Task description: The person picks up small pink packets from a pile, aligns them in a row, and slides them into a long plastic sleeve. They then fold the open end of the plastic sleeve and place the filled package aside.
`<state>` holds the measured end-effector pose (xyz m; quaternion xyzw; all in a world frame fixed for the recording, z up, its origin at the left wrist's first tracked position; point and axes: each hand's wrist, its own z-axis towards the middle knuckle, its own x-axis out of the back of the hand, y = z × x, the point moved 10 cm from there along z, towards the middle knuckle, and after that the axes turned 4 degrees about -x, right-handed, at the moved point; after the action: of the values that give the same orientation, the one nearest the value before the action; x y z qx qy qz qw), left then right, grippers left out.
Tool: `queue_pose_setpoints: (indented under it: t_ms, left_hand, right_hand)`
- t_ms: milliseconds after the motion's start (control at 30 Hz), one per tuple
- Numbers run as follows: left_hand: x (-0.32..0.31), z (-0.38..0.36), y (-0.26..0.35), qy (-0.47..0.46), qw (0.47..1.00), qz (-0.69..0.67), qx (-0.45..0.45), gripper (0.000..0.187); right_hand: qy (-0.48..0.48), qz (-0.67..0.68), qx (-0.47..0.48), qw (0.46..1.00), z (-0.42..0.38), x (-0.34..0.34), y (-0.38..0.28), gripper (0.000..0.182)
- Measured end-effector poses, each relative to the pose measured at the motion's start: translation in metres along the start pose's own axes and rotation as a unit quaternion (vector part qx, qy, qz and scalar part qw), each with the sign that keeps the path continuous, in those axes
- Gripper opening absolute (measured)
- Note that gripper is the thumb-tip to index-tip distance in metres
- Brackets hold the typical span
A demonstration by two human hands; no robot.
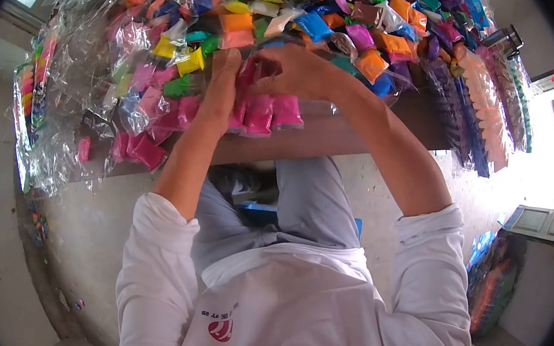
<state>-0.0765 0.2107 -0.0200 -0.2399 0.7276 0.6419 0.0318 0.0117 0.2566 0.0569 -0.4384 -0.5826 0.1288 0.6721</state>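
A row of small pink packets in clear film lies along the front edge of the table. My left hand is seen from its edge, closed against the left end of that row, its fingertips mostly hidden. From the right, my right hand reaches in with curled fingers, thumb and forefinger closed on the pink film at the upper part of the row. Just beyond my left hand is an orange packet. Left of it lie a yellow packet and a green packet.
A heap of many-coloured packets covers the brown table. Loose clear film hangs over its left side. At the right edge stand long bagged strips of packets. Further pink packets lie at the front left edge.
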Motion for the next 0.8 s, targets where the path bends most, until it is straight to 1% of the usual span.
queue_pose_setpoints:
  t_ms: [67, 100, 167, 200, 267, 300, 367, 400, 467, 500, 567, 700, 767, 800]
  left_hand:
    - [-0.019, -0.010, 0.022, -0.021, 0.998, -0.028, -0.055, 0.047]
    - [-0.018, -0.009, 0.021, -0.021, 0.998, -0.027, -0.055, 0.047]
    - [-0.008, -0.007, 0.022, 0.016, 0.996, 0.032, -0.080, 0.041]
    - [-0.005, -0.007, 0.022, 0.016, 0.996, 0.033, -0.080, 0.041]
    - [-0.002, -0.007, 0.015, 0.004, 0.998, 0.042, -0.048, 0.037]
    - [-0.002, -0.007, 0.013, 0.004, 0.998, 0.042, -0.048, 0.037]
    - [0.004, -0.008, 0.016, 0.031, 0.992, 0.093, -0.076, 0.032]
    - [0.004, -0.009, 0.016, 0.031, 0.992, 0.094, -0.075, 0.032]
    - [-0.001, -0.011, 0.016, 0.010, 0.989, 0.124, -0.074, 0.030]
    - [-0.007, -0.014, 0.019, 0.009, 0.989, 0.125, -0.073, 0.030]
    - [-0.024, -0.022, 0.033, 0.016, 0.991, 0.102, -0.090, 0.028]
    - [-0.030, -0.028, 0.039, 0.035, 0.992, 0.082, -0.089, 0.025]
    - [-0.024, -0.025, 0.038, 0.026, 0.975, 0.193, -0.109, 0.025]
    - [-0.018, -0.023, 0.037, 0.026, 0.975, 0.194, -0.108, 0.025]
  right_hand:
    - [0.055, -0.034, 0.021, 0.998, 0.001, 0.010, -0.004, 0.062]
    - [0.055, -0.033, 0.022, 0.998, 0.000, 0.010, -0.008, 0.062]
    - [0.091, -0.010, -0.049, 0.995, -0.004, 0.018, -0.002, 0.058]
    - [0.091, -0.009, -0.049, 0.995, -0.002, 0.016, 0.002, 0.058]
    - [0.095, -0.021, 0.002, 0.995, 0.004, 0.013, 0.002, 0.058]
    - [0.095, -0.021, 0.002, 0.995, 0.005, 0.013, 0.004, 0.058]
    - [0.071, 0.020, 0.016, 0.997, 0.006, 0.007, 0.006, 0.058]
    - [0.072, 0.021, 0.016, 0.997, 0.004, 0.009, 0.001, 0.058]
    - [0.026, -0.044, -0.013, 0.999, 0.000, 0.004, -0.004, 0.057]
    - [0.027, -0.044, -0.014, 0.999, -0.001, 0.005, -0.003, 0.057]
    - [0.040, 0.025, -0.018, 0.999, -0.001, 0.007, 0.002, 0.058]
    - [0.056, 0.028, 0.000, 0.998, 0.000, 0.013, 0.002, 0.058]
    - [0.095, 0.012, -0.013, 0.995, -0.008, 0.026, -0.001, 0.051]
    - [0.095, 0.013, -0.013, 0.995, -0.014, 0.028, -0.005, 0.051]
